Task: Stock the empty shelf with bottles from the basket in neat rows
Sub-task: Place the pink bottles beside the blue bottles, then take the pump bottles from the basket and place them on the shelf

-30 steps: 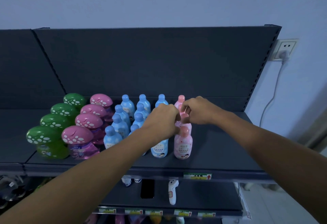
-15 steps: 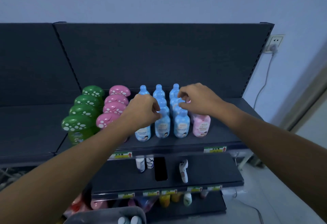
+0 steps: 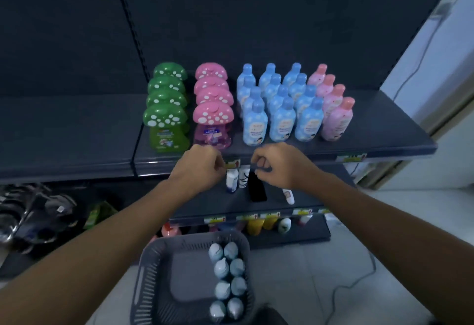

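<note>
The left hand [image 3: 202, 168] and right hand [image 3: 279, 165] hover at the shelf [image 3: 384, 134] edge, fingers curled together on nothing. Pale bottles [image 3: 225, 273] stand in the basket [image 3: 154, 260] below. A careless arm may topple the front blue bottles [image 3: 282, 122].

Bare left forearm [image 3: 123, 224], bare right forearm [image 3: 372, 211], bare left grip [image 3: 202, 168], bare right grip [image 3: 279, 165]

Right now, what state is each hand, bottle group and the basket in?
Left hand, fingers curled, holding nothing.
Right hand, fingers curled, holding nothing.
Blue bottles, upright, three rows on the shelf.
Pink bottles, upright, one row.
Mushroom-cap bottles, upright, two rows.
Basket, part full, bottles upright at its right side.
</note>
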Motion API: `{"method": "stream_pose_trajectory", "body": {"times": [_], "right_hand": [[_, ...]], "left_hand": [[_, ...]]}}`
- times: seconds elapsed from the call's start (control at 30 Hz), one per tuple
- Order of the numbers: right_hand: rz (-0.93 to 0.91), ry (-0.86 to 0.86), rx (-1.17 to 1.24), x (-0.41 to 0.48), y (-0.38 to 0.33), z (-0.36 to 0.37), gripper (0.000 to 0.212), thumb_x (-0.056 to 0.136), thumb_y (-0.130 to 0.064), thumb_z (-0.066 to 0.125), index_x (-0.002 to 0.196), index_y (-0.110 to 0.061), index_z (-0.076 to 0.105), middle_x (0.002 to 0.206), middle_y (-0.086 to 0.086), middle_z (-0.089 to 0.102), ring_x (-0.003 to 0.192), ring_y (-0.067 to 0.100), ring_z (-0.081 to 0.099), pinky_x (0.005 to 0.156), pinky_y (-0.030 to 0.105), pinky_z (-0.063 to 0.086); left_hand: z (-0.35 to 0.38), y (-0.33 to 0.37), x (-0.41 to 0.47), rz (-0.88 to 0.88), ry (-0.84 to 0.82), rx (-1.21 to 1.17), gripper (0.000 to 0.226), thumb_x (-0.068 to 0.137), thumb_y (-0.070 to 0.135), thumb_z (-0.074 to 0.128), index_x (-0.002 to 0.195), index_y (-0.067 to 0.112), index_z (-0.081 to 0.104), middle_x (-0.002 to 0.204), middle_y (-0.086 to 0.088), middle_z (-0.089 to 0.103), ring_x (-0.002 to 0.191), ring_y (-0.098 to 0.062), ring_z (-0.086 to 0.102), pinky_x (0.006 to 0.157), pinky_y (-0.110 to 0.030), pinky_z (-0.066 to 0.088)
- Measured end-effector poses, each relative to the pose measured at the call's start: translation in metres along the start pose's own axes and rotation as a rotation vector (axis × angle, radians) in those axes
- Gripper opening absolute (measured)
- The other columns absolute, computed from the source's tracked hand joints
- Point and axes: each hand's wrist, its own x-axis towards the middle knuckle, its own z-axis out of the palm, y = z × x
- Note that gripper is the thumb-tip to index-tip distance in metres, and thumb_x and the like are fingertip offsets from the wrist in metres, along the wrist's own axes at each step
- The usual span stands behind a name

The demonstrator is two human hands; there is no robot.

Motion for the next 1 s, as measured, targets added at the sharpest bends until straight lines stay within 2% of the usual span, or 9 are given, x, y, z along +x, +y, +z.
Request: {"method": "stream_pose_trajectory", "body": {"times": [0.17,0.3,0.47,0.63,0.7,0.77,0.83,1.0], "right_hand": [[0.057,-0.15,0.043,0.005,-0.009,0.063,0.024,0.087,-0.022,0.067,0.111,-0.021,0.071,0.099,-0.007,0.071,0.09,0.014,0.065,0.078,0.04,0.057],[0.112,-0.276,0.06,0.013,-0.008,0.12,0.028,0.087,-0.025,0.064,0.115,-0.025,0.068,0.105,-0.007,0.069,0.096,0.017,0.065,0.076,0.034,0.054],[0.159,-0.347,0.07,0.014,0.001,0.19,0.027,0.086,-0.026,0.064,0.112,-0.024,0.07,0.106,-0.002,0.073,0.101,0.025,0.067,0.083,0.04,0.056],[0.185,-0.409,0.01,0.014,0.008,0.264,0.021,0.085,-0.025,0.06,0.104,-0.018,0.065,0.107,0.011,0.069,0.098,0.036,0.065,0.074,0.039,0.053],[0.209,-0.433,0.01,0.011,0.008,0.293,0.025,0.085,-0.023,0.063,0.109,-0.015,0.064,0.112,0.013,0.068,0.1,0.038,0.065,0.076,0.041,0.055],[0.236,-0.445,0.015,0.007,0.009,0.322,0.032,0.087,-0.023,0.064,0.118,-0.014,0.064,0.12,0.014,0.066,0.106,0.039,0.065,0.084,0.043,0.056],[0.275,-0.441,0.016,0.006,0.01,0.346,0.034,0.09,-0.022,0.064,0.123,-0.013,0.064,0.126,0.013,0.065,0.11,0.038,0.064,0.088,0.043,0.056],[0.305,-0.438,-0.072,0.004,0.014,0.393,0.033,0.094,-0.021,0.063,0.124,-0.008,0.062,0.124,0.015,0.062,0.109,0.036,0.064,0.082,0.041,0.054]], "left_hand": [[0.049,-0.046,-0.013,-0.123,-0.134,-0.021,0.014,0.088,0.03,0.067,0.097,0.023,0.075,0.102,-0.005,0.072,0.096,-0.028,0.068,0.086,-0.043,0.058],[0.099,-0.078,-0.021,-0.211,-0.224,-0.023,0.018,0.089,0.027,0.061,0.101,0.025,0.073,0.106,-0.005,0.07,0.097,-0.03,0.067,0.086,-0.044,0.058],[0.165,-0.102,-0.024,-0.218,-0.296,0.027,0.025,0.087,0.028,0.059,0.106,0.022,0.074,0.107,-0.011,0.071,0.102,-0.037,0.067,0.087,-0.046,0.057],[0.232,-0.129,-0.026,-0.213,-0.362,0.041,0.023,0.089,0.028,0.059,0.106,0.015,0.066,0.111,-0.017,0.066,0.107,-0.041,0.062,0.085,-0.045,0.055],[0.257,-0.138,-0.027,-0.214,-0.384,0.038,0.028,0.091,0.03,0.061,0.116,0.018,0.066,0.117,-0.016,0.066,0.111,-0.039,0.062,0.087,-0.043,0.054],[0.282,-0.147,-0.026,-0.201,-0.384,0.052,0.034,0.093,0.031,0.06,0.125,0.02,0.065,0.123,-0.012,0.066,0.112,-0.035,0.063,0.092,-0.044,0.054],[0.302,-0.153,-0.024,-0.188,-0.352,0.066,0.036,0.093,0.033,0.059,0.126,0.021,0.063,0.123,-0.01,0.067,0.11,-0.034,0.064,0.09,-0.043,0.054],[0.341,-0.158,-0.016,-0.164,-0.279,0.052,0.031,0.094,0.033,0.056,0.121,0.019,0.058,0.118,-0.008,0.066,0.1,-0.035,0.066,0.082,-0.044,0.055]]}}
